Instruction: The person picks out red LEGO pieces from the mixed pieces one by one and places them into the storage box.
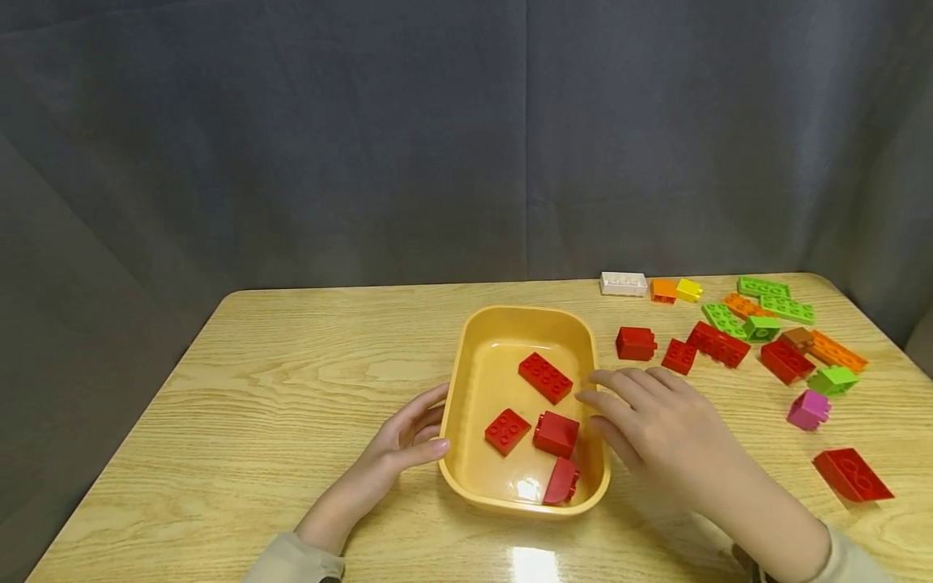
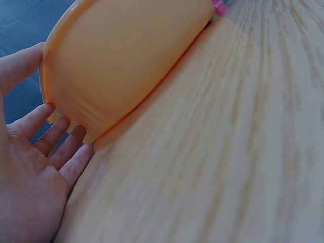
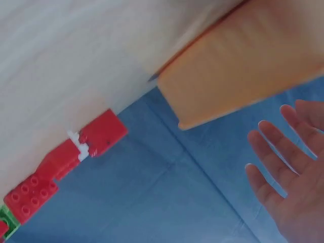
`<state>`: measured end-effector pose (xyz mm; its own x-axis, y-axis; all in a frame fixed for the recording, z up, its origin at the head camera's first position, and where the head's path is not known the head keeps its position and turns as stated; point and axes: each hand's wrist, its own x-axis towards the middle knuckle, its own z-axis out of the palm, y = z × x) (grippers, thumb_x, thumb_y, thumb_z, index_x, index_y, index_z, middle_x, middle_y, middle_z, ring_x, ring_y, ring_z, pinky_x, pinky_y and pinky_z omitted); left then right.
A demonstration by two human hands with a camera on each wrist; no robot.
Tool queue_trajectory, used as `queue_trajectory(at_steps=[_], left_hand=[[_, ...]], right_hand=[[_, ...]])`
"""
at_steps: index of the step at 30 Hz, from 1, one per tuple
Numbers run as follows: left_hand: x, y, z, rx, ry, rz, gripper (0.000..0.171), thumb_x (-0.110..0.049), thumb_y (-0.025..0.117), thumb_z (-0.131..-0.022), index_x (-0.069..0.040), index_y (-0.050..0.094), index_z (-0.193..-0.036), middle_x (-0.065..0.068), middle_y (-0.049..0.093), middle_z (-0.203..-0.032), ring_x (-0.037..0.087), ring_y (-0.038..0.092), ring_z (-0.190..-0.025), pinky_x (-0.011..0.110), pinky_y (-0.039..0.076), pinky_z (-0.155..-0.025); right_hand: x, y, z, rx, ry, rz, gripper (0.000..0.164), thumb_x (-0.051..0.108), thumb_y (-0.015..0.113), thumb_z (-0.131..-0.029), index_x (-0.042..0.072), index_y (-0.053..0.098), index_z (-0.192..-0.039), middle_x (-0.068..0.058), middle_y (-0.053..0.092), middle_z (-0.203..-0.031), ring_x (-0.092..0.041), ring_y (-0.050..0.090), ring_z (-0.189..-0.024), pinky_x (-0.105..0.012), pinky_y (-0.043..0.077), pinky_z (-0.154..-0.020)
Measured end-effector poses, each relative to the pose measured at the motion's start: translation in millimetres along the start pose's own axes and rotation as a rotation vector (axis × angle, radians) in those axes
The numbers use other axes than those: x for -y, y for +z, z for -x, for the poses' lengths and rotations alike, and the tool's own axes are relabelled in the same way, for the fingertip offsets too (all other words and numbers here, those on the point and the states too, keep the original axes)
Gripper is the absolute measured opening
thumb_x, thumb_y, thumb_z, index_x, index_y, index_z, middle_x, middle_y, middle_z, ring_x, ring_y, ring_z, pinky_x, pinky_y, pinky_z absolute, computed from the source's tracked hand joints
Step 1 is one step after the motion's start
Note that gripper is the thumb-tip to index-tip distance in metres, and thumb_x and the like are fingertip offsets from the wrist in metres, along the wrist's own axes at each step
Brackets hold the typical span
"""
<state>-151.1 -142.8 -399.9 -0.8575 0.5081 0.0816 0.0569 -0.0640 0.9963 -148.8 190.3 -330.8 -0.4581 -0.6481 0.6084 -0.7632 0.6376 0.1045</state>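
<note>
A yellow plastic tray (image 1: 477, 495) stands on the table in the head view. Inside it lie a long red brick (image 1: 545, 378), a smaller studded red brick (image 1: 507, 431), a red block (image 1: 556, 435) and a red brick with a rounded side (image 1: 562, 481). At the tray's left side is my left hand (image 1: 397, 444), its thumb at the rim and its fingertips against the outer wall; the left wrist view shows these fingers (image 2: 66, 147) spread and nearly straight. Beside the right rim hovers my right hand (image 1: 659, 425), fingers loosely bent and holding nothing.
Right of the tray lie loose bricks: a red block (image 1: 636, 344), a magenta block (image 1: 808, 410), a red brick (image 1: 853, 475) near the front and several green and orange ones. A white brick (image 1: 623, 284) lies at the back edge, before a dark curtain (image 1: 379, 146).
</note>
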Motion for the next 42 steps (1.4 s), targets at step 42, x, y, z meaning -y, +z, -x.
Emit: queue_trajectory(at_steps=[42], left_hand=[[-0.9,-0.5,-0.2,0.004,0.002,-0.001,0.07,-0.015,0.059,-0.096,-0.004,0.025,-0.156,0.025,0.035,-0.152,0.039,0.039,-0.137,0.038,0.037,-0.107]], right_hand=[[-35,-44,90,0.151,0.187,0.185,0.075,0.056,0.012,-0.104,0.007,0.068,-0.112,-0.012,0.069,-0.104,-0.033,0.064,-0.092,-0.053,0.048,-0.082]])
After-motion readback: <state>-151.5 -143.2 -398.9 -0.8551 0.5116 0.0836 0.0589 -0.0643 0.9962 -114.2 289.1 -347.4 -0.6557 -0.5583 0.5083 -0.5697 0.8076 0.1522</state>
